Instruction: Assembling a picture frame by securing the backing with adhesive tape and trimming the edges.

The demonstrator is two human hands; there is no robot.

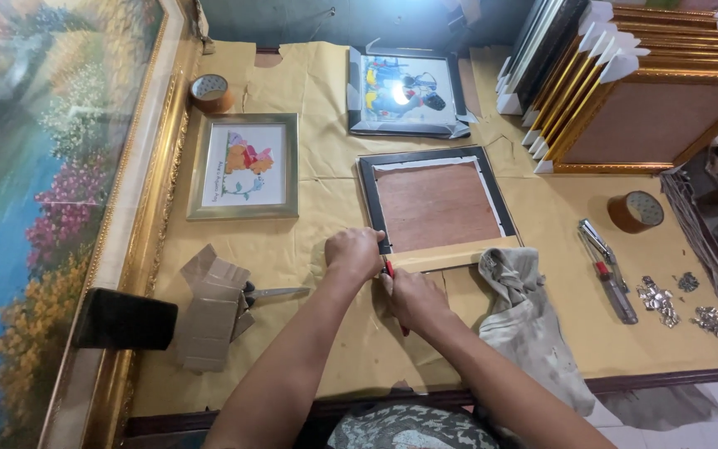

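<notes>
Working on a black picture frame (431, 204) lying face-down mid-surface, brown backing board inside it. Left hand (355, 254) presses closed fingers on its lower-left corner; right hand (413, 298) has fingers wrapped around a red-handled cutter (390, 268) at the frame's bottom edge. Two tape rolls (635, 211), two finished framed prints (244, 165), scissors (272, 292), all on a paper-covered surface (542, 316).

single head view, worn camera, looking steeply down and forward over the worktable (334, 349) from its near edge. close range: forearms enter from the bottom. far wall at top, large painting (35, 208) along the left.
</notes>
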